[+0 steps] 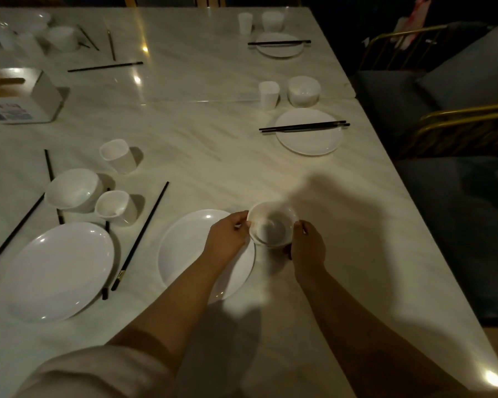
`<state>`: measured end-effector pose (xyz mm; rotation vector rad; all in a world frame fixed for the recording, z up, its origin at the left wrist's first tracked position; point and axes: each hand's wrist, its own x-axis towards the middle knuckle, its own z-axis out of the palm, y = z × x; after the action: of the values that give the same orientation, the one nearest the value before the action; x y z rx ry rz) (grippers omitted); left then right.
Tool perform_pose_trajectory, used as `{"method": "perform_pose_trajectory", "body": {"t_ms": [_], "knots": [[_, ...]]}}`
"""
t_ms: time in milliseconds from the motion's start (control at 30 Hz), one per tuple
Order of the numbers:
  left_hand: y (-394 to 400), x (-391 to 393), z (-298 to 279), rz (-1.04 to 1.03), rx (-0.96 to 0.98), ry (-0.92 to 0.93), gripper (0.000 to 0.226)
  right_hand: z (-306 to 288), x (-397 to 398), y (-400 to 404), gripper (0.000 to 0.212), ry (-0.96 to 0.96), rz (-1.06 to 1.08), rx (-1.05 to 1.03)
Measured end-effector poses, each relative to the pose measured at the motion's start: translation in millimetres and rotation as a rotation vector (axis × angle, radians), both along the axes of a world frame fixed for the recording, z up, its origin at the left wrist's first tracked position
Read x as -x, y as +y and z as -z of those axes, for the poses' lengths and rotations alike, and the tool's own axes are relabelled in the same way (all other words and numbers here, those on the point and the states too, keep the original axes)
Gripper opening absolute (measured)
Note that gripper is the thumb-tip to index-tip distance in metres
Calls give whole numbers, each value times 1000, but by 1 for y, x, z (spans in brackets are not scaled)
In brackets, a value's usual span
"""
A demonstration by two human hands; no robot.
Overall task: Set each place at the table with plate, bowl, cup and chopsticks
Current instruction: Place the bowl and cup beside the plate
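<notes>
A white bowl (272,225) is held between both hands just right of a white plate (184,248) near the table's front. My left hand (227,239) grips its left rim and lies over the plate's right part. My right hand (306,247) grips its right side. Whether the bowl touches the table I cannot tell. To the left lie another plate (58,271), a bowl (74,189), two cups (112,206) (117,155) and loose black chopsticks (140,237). On the right side, two places each have a plate (309,139) with chopsticks (304,126) across it, a cup (268,94) and a bowl (304,90).
A white tissue box (20,94) stands at the left. More dishes (61,37) and chopsticks (105,66) lie at the far left. The farthest right place has a plate (279,45). Dark cushioned chairs with gold frames (457,119) run along the table's right edge.
</notes>
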<state>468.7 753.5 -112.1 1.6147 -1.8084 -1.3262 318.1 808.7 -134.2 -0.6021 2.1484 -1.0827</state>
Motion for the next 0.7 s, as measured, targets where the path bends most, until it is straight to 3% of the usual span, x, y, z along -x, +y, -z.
{"method": "perform_pose_trajectory", "body": {"t_ms": [100,200,267,367,500,700], "knots": [[4,-9,2,35,125,-124,33,0,-10,5,35,-22,37,33],[9,-32,11,-50,325,-242,32,1,-29,17,44,-59,209,27],[15,-51,16,-159,396,-397,33,3,-50,28,39,-81,242,-26],[30,-72,9,-248,342,-532,36,12,-81,39,26,-94,72,-108],[41,-84,3,-223,220,-474,49,15,-93,35,11,-31,-60,-148],[36,-113,20,-213,213,-517,40,6,-101,34,17,-44,-174,-208]]}}
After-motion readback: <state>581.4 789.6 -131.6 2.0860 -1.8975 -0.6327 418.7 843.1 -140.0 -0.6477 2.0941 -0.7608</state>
